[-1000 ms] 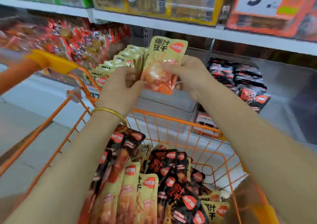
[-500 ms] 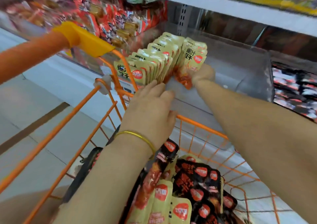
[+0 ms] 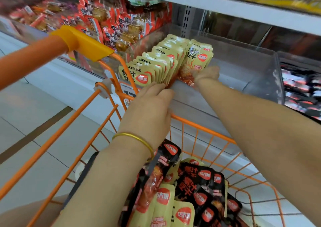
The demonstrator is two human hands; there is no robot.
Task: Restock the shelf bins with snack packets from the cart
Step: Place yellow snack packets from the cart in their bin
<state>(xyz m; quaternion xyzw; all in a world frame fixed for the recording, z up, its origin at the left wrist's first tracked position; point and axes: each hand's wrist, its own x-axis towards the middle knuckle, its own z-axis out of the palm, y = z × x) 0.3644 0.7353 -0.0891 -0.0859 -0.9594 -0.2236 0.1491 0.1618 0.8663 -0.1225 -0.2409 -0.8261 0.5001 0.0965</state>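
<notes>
The right hand (image 3: 205, 74) has seated its gripped beige packets (image 3: 196, 59) against the row (image 3: 152, 66); the left hand (image 3: 152, 101), uncurled, braces that row upright.

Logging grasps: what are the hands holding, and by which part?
The right hand grips a beige plastic snack packet by its orange bottom end; the left hand only touches the row of packets.

It was a shop aisle; an orange wire cart (image 3: 34, 56) stood on floor tiles (image 3: 26, 113); beyond the cart ran white shelving (image 3: 225, 9) with clear bins (image 3: 243, 66) of snack packets (image 3: 156, 65); a price tag (image 3: 127, 89) showed past its rim.
</notes>
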